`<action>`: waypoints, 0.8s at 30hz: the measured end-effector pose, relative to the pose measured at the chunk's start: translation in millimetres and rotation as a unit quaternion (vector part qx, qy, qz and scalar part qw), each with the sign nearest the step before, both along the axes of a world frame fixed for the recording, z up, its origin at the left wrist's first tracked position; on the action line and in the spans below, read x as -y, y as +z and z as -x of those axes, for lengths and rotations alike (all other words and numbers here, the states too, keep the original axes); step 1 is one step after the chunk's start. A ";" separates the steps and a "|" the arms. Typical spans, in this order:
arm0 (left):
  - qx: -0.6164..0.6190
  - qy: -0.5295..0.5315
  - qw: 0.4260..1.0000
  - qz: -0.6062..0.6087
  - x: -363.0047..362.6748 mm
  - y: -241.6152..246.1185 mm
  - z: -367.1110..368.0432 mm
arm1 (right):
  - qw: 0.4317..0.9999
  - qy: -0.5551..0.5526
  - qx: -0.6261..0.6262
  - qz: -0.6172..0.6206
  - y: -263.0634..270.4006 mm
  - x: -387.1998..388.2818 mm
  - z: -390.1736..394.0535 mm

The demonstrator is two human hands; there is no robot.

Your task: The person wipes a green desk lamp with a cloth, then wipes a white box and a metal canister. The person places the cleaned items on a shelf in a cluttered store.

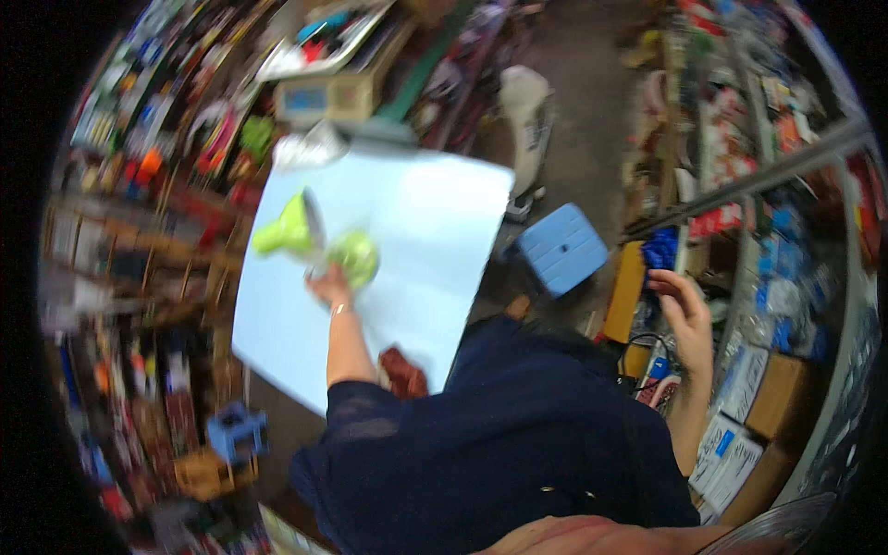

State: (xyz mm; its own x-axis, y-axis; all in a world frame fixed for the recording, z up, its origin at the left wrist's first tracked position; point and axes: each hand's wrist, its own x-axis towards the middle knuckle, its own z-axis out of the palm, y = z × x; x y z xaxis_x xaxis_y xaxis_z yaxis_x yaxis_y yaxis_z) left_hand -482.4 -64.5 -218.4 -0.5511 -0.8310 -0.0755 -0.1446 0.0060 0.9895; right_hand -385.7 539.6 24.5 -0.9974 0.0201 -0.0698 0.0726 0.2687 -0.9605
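Note:
My left hand (329, 283) reaches over a pale blue tabletop (409, 277). Its fingers touch the lower edge of a round, light green, partly see-through thing (355, 258); blur hides whether they grip it. Just left of that lies a lime-green funnel-shaped thing (288, 227), its wide dark mouth facing right. A reddish-brown item (402, 374) rests at the near edge of the tabletop, beside my left arm. Out to the right, my right hand (683, 316) hangs in the air by the shelving with loosely bent fingers, and nothing shows in it.
A blue plastic stool (563, 248) stands on the floor right of the table. Silvery crumpled wrapping (309, 146) sits at the far edge. Packed goods shelves (721, 139) run along the right, with cardboard boxes (780, 395) low down. A small blue stool (237, 431) is at lower left.

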 end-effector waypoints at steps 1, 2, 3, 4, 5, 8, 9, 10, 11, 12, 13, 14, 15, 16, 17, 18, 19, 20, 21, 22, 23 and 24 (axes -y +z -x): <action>0.002 -0.032 0.999 -0.008 -8.8 -2.1 14.6 | 1.000 -0.007 -0.002 -0.026 1.9 1.1 0.4; 0.015 -0.077 0.997 0.008 -21.2 -2.9 34.1 | 0.999 -0.002 -0.019 -0.026 3.5 1.9 1.6; 0.032 -0.125 0.991 0.034 -35.1 -0.8 51.5 | 0.995 -0.022 0.003 -0.092 4.7 3.1 2.1; 0.035 -0.171 0.983 0.054 -56.0 2.5 76.0 | 0.990 -0.010 -0.048 -0.133 6.2 2.5 2.7; 0.042 -0.217 0.972 0.078 -79.3 7.9 97.1 | 0.996 -0.015 -0.008 -0.093 7.4 2.8 3.0; 0.056 -0.329 0.932 0.141 -166.9 23.1 157.5 | 0.998 -0.017 -0.027 -0.060 10.9 -0.4 0.8; 0.062 -0.360 0.918 0.156 -196.3 29.1 172.0 | 0.993 -0.021 -0.030 -0.108 12.8 -0.6 1.4; 0.063 -0.387 0.905 0.167 -223.8 33.2 183.0 | 0.993 -0.024 -0.053 -0.107 13.5 -1.1 0.2; 0.066 -0.414 0.891 0.175 -250.1 36.8 193.1 | 0.993 -0.036 -0.038 -0.108 14.8 -0.7 0.9; 0.071 -0.431 0.881 0.184 -264.8 39.4 196.3 | 0.994 -0.033 -0.035 -0.100 14.7 0.4 1.7; 0.076 -0.443 0.873 0.190 -278.6 42.3 200.0 | 0.996 -0.023 -0.025 -0.077 14.9 2.5 2.8; 0.082 -0.452 0.866 0.196 -285.0 44.2 201.6 | 0.996 -0.012 -0.019 -0.081 14.1 5.0 5.0; 0.084 -0.457 0.863 0.198 -292.2 46.3 202.1 | 0.996 -0.019 -0.038 -0.076 13.4 8.3 6.5; 0.095 -0.462 0.859 0.202 -294.1 47.7 204.0 | 0.996 -0.027 -0.037 -0.071 11.9 10.4 9.7; 0.097 -0.465 0.855 0.206 -295.8 49.4 203.4 | 0.997 -0.036 -0.033 -0.066 10.7 13.6 11.3; 0.102 -0.470 0.851 0.210 -295.5 51.1 204.8 | 0.996 -0.020 -0.035 -0.077 9.2 15.9 13.8; 0.102 -0.472 0.850 0.212 -295.0 52.7 204.8 | 0.996 -0.009 -0.033 -0.086 7.7 18.6 15.2; 0.101 -0.476 0.847 0.215 -294.5 54.1 205.7 | 0.995 0.003 -0.039 -0.087 5.9 20.6 16.1; 0.102 -0.476 0.846 0.217 -293.3 55.0 206.0 | 0.994 0.005 -0.032 -0.100 3.8 22.7 15.8; 0.104 -0.476 0.845 0.220 -292.1 55.9 205.8 | 0.994 0.011 -0.035 -0.103 1.4 24.5 14.3; 0.102 -0.475 0.845 0.222 -290.7 56.4 205.7 | 0.994 0.022 -0.042 -0.100 -1.0 25.6 11.8; 0.101 -0.474 0.845 0.226 -288.5 57.2 204.4 | 0.992 0.023 -0.048 -0.114 -3.3 26.2 7.5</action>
State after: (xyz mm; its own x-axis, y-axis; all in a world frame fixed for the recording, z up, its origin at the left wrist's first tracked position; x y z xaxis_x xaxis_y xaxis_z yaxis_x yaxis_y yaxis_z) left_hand -686.8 224.0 -161.2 -0.9991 0.0067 -0.0410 -0.0294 0.5842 0.8111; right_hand -393.2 513.4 21.2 -0.9994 -0.0215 0.0265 -0.0336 0.4804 -0.8764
